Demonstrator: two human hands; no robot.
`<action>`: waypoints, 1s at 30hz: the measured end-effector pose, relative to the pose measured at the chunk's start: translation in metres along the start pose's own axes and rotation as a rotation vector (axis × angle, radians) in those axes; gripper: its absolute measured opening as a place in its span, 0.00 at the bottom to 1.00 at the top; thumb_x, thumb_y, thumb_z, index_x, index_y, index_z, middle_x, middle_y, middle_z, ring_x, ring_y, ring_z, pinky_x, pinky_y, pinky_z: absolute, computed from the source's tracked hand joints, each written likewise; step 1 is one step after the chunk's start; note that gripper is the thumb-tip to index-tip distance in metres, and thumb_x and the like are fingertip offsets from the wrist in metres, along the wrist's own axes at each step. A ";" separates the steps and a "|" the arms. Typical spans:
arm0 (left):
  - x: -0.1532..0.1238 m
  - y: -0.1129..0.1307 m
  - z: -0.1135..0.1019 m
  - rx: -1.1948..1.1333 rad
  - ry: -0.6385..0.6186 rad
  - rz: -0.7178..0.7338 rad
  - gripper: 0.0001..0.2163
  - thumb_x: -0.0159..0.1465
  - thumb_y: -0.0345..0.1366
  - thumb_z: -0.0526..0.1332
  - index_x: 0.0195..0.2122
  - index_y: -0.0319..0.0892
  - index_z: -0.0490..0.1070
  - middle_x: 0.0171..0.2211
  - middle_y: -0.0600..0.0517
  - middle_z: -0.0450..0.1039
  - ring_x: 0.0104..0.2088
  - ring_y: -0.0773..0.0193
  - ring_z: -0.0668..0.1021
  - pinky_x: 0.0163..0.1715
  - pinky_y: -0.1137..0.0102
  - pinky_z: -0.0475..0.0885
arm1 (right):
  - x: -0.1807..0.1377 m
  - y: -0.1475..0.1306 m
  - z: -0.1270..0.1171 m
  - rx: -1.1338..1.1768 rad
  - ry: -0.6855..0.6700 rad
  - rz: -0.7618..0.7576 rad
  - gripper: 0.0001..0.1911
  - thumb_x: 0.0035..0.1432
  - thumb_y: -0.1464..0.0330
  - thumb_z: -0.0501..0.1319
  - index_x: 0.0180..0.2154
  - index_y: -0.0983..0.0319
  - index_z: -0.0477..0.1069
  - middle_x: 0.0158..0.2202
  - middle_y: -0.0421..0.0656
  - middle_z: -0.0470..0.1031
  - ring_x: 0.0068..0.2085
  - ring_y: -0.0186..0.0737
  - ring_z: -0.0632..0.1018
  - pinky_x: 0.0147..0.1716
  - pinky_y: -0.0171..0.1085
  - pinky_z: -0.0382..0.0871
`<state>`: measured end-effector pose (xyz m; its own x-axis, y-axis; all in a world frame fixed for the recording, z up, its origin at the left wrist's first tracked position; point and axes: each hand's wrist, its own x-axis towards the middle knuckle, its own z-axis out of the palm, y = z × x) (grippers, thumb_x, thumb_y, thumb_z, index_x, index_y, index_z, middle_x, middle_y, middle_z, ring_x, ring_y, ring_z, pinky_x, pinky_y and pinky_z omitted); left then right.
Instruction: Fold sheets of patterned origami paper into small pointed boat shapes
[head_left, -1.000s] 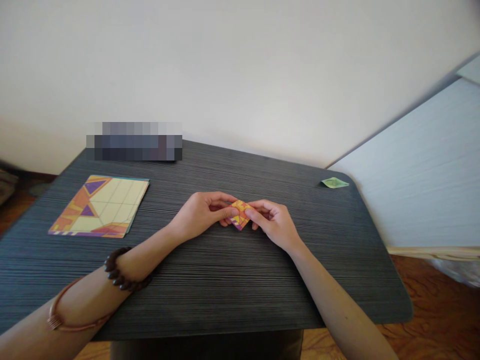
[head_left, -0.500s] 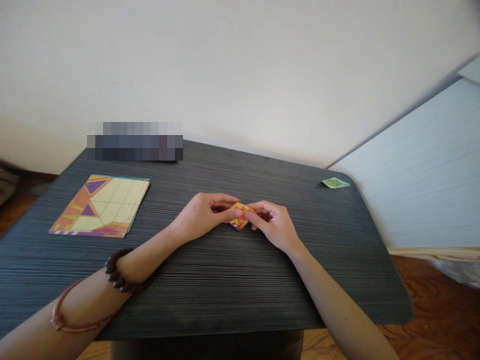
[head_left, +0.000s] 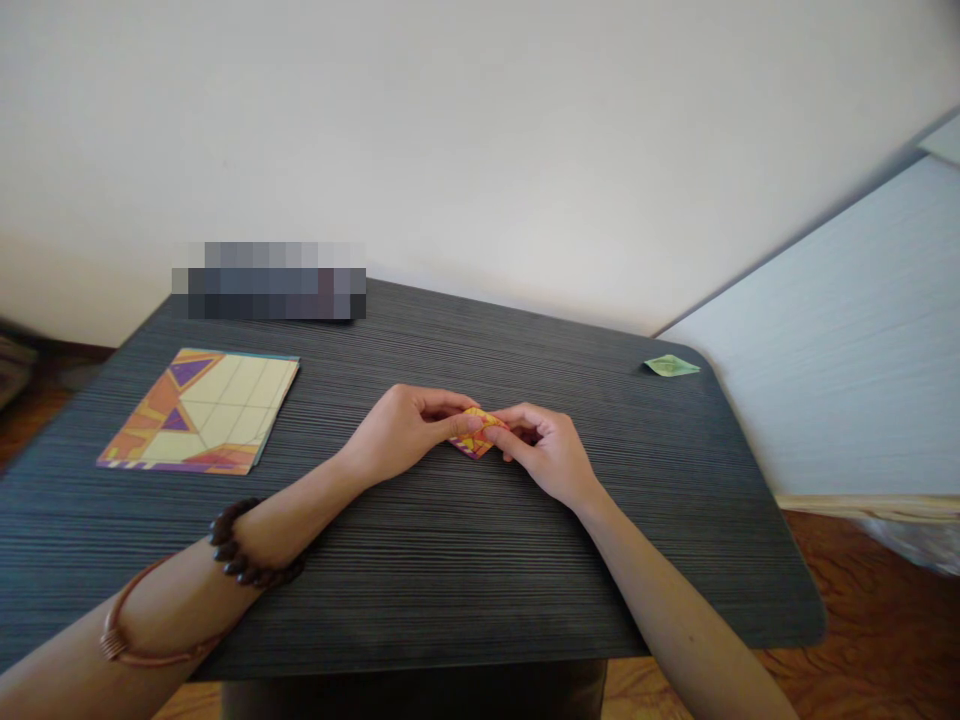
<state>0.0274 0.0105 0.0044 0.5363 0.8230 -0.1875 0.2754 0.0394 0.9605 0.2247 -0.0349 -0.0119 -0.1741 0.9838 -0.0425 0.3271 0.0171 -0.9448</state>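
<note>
Between my two hands is a small piece of folded paper [head_left: 475,443], patterned in orange, yellow and purple, near the middle of the dark table. My left hand [head_left: 412,430] pinches its left side, thumb on top and fingers behind. On the other side my right hand [head_left: 541,445] grips the paper's right corner between thumb and fingers. Both thumbs lie close together over the paper's upper part, so its far edge is partly hidden. A dark bead bracelet [head_left: 240,545] and a thin brown band [head_left: 114,640] circle my left forearm.
A stack of square patterned paper [head_left: 232,400] lies on the table [head_left: 420,580] at the left. A small green folded paper [head_left: 671,366] sits near the far right corner. Something blurred out [head_left: 274,290] stands at the back left. A wall and a pale panel [head_left: 840,350] border the table.
The folded paper has shifted slightly left and turned a little in my fingers, showing more of its lower left side. Both hands keep hold of it in nearly the same place.
</note>
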 end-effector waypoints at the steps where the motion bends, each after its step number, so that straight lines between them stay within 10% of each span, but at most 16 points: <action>1: 0.000 0.000 0.000 0.002 -0.004 0.005 0.16 0.57 0.47 0.62 0.39 0.43 0.77 0.37 0.53 0.79 0.39 0.58 0.79 0.40 0.71 0.72 | 0.000 0.000 0.000 0.000 0.000 -0.001 0.15 0.54 0.59 0.62 0.39 0.61 0.75 0.32 0.43 0.79 0.24 0.31 0.74 0.23 0.31 0.68; 30: -0.003 0.001 0.007 0.050 0.092 0.024 0.11 0.58 0.44 0.61 0.34 0.43 0.79 0.31 0.55 0.79 0.31 0.65 0.79 0.31 0.76 0.72 | -0.003 -0.009 0.005 -0.129 0.087 -0.054 0.14 0.59 0.61 0.57 0.30 0.63 0.74 0.16 0.36 0.67 0.17 0.26 0.66 0.17 0.28 0.56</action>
<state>0.0320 0.0040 0.0045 0.4684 0.8720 -0.1425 0.3042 -0.0077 0.9526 0.2174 -0.0385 -0.0050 -0.1156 0.9925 0.0408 0.4372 0.0877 -0.8951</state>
